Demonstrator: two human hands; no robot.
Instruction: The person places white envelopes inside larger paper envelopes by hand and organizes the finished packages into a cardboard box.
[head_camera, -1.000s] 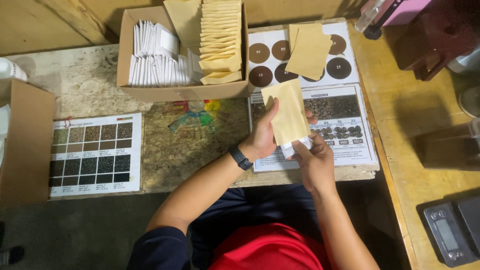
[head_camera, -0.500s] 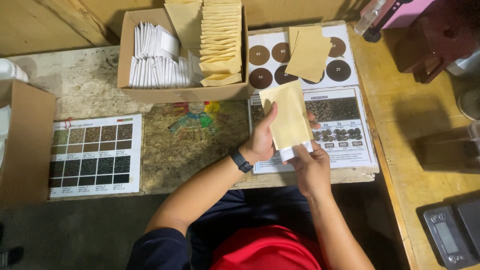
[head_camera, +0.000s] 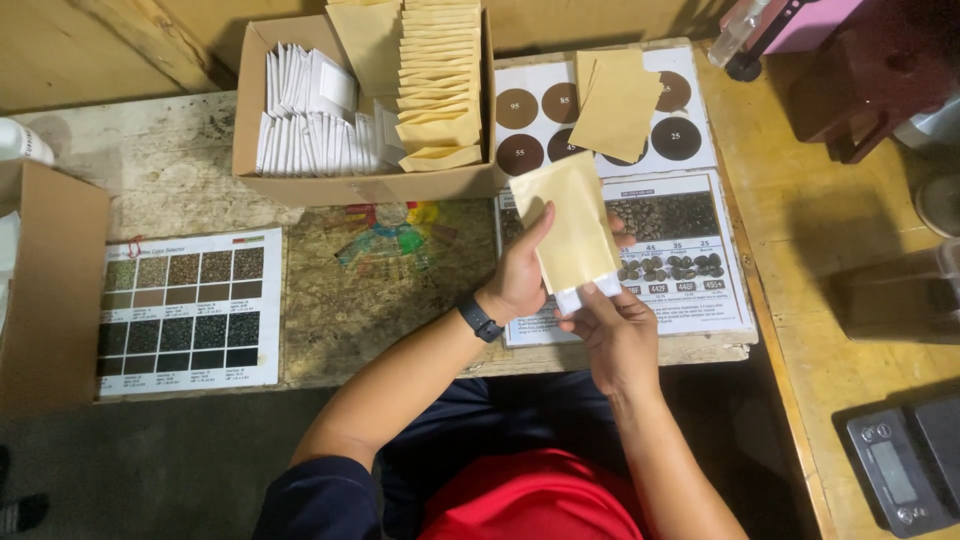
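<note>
Gripping a tan paper envelope (head_camera: 575, 225), the left hand (head_camera: 520, 275) is seen with its thumb raised along the envelope's left edge and its fingers closed behind the paper, where only the tips show past the right edge. A dark watch (head_camera: 480, 318) is worn on the left wrist. The right hand (head_camera: 615, 335) is partly closed, and a small white packet (head_camera: 585, 293) is pinched between its thumb and fingertips at the envelope's lower opening. The envelope is held tilted above a printed sheet of bean pictures (head_camera: 680, 250) that lies on the bench (head_camera: 180, 170).

A cardboard box (head_camera: 365, 185) stands just beyond the hands; white packets (head_camera: 310, 120) are stacked in its left part and tan envelopes (head_camera: 435, 85) in its right part. Loose tan envelopes (head_camera: 618, 100) lie on a chart of brown circles (head_camera: 530, 130). A second colour chart (head_camera: 190, 310) lies at the left, beside another cardboard box (head_camera: 55, 280).

Most of the white packet is hidden by the envelope and the right fingers, so how far it sits inside cannot be told. The left fingers are largely covered by the envelope. A scale (head_camera: 905, 465) is cut off at the lower right corner, and the objects at the right edge are too dark to identify.
</note>
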